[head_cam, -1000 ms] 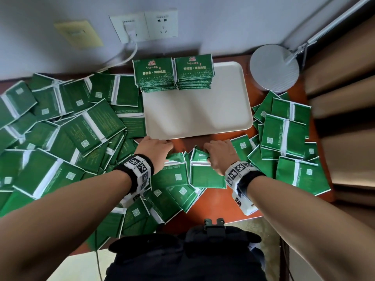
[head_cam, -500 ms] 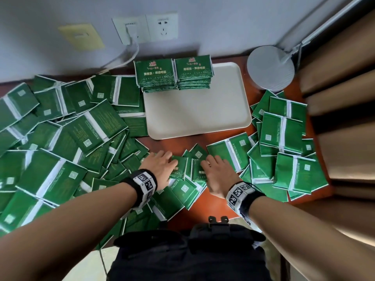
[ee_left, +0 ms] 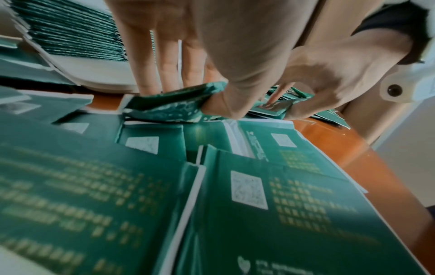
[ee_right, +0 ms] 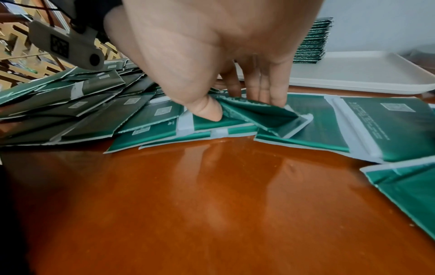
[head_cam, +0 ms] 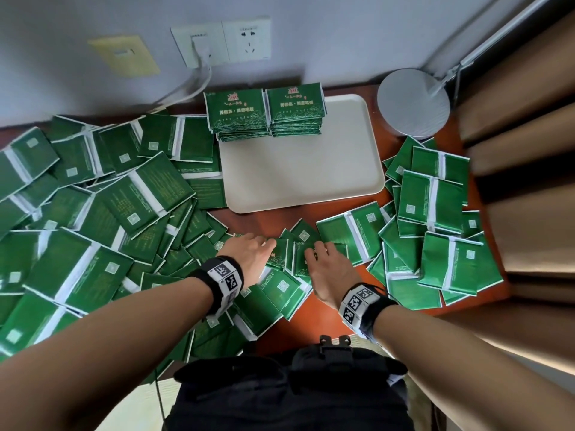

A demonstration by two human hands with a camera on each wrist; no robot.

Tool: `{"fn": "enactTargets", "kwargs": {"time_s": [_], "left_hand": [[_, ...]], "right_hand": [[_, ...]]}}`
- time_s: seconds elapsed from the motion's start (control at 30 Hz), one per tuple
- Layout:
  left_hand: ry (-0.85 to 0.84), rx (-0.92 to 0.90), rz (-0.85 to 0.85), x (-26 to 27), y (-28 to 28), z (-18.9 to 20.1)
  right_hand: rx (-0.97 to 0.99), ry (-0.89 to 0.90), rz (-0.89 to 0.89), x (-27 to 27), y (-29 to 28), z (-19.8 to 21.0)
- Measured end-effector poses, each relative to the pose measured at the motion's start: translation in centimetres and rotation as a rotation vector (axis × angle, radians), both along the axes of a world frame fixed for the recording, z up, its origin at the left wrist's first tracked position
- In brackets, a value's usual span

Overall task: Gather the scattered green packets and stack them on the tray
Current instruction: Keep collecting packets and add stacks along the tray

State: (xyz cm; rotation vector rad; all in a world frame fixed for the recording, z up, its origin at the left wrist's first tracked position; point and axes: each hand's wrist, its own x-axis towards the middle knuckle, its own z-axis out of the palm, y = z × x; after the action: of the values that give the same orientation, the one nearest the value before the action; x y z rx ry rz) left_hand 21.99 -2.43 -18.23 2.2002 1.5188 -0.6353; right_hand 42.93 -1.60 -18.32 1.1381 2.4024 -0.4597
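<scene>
1. Green packets [head_cam: 93,231] lie scattered over the brown table [ee_right: 212,195], left, right and in front of the tray [head_cam: 298,181].
2. Two stacks [head_cam: 264,113] stand side by side at the tray's far edge.
3. Left hand [head_cam: 249,253] pinches a crumpled packet [ee_left: 169,104] between thumb and fingers, just before the tray.
4. Right hand [head_cam: 326,269], close beside the left, pinches another packet [ee_right: 259,113], lifting one edge off those beneath.
5. White lamp base [head_cam: 413,102] sits right of the tray by the wall.
</scene>
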Motion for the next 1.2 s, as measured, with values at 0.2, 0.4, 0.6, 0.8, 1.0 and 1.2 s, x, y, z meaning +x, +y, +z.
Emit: {"fn": "enactTargets", "kwargs": {"time_s": [0.2,0.4,0.6,0.8,1.0,1.2], "left_hand": [[0.036,-0.054,0.012,-0.3,-0.3,0.2],[-0.02,-0.076,0.072,-0.8,1.2,1.3],[-0.061,0.014,0.122,-2.0,3.4,3.9],[-0.194,0.153,0.239,-3.8,6.8,5.6],[-0.318,0.278,0.327,-5.0,10.2,5.1],[-0.384,0.284,0.385,-5.5,12.5,3.0]], "right_hand": [[-0.029,0.013,-0.002,-0.3,0.5,0.5],[-0.073,-0.045,0.029,-0.8,2.0,1.8],[-0.04,0.006,0.036,-1.5,4.5,4.1],[0.115,0.144,0.027,-2.7,9.1,5.8],[0.235,0.229,0.007,-3.9,14.3,5.2],[0.287,0.231,0.001,-3.7,17.9,3.1]]}}
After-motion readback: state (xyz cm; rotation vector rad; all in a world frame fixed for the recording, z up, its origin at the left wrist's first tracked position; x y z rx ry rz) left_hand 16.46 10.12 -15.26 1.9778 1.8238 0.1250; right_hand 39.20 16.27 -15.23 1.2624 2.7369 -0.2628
